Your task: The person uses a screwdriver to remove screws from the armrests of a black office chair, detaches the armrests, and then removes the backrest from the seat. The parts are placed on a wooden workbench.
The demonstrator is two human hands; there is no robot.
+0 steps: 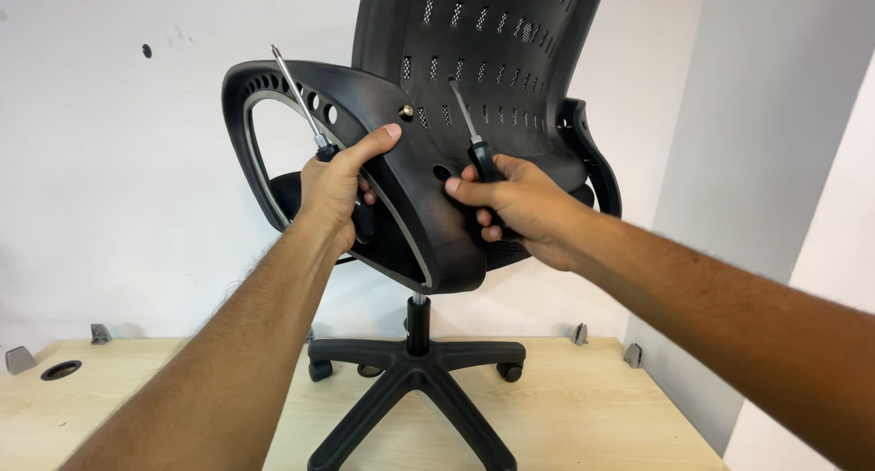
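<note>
Both hands, left (335,184) and right (510,202), grip screwdrivers against the black chair armrest (415,188).

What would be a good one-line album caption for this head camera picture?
Two hands, left hand and right hand, each gripping a screwdriver, steady a black office chair's armrest above a wooden desk.

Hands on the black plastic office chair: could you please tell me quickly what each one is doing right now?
Left hand: closed on a black-handled screwdriver, thumb pressing the chair's armrest.
Right hand: closed on a second black-handled screwdriver.
</note>
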